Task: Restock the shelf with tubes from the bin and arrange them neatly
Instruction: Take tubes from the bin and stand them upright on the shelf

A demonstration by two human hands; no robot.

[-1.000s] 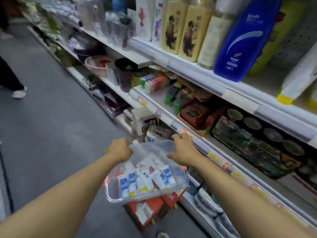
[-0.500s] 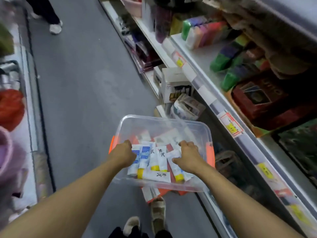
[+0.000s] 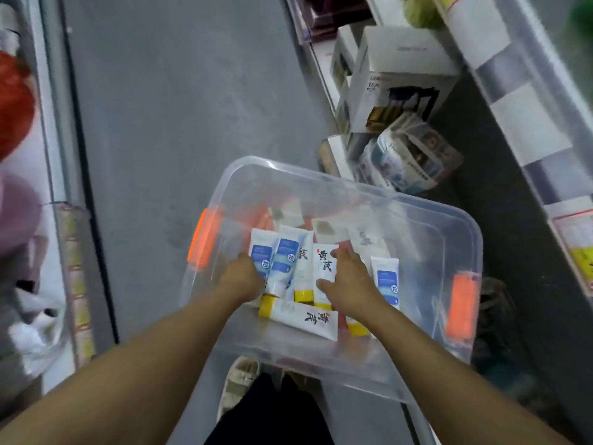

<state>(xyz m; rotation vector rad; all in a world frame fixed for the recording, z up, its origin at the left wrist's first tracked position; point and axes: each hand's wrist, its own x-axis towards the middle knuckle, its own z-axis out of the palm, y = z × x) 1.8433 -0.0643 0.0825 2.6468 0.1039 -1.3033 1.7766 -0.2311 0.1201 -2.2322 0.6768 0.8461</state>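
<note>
Head view, frame centre: left hand (image 3: 242, 277) seemingly gripping blue-labelled tubes (image 3: 278, 263), right hand (image 3: 348, 284) flat on white tube (image 3: 324, 268), gathering from bin (image 3: 359, 194).

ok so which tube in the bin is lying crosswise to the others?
The yellow-capped white tube nearest the person, cap pointing left. The other tubes run lengthwise, away from the person.

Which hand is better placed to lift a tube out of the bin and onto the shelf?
Right, probably. The right hand already lies on a yellow-capped tube inside the clear bin, and the shelf runs along that side. The left hand touches the blue-labelled tubes, farther from it.
</note>
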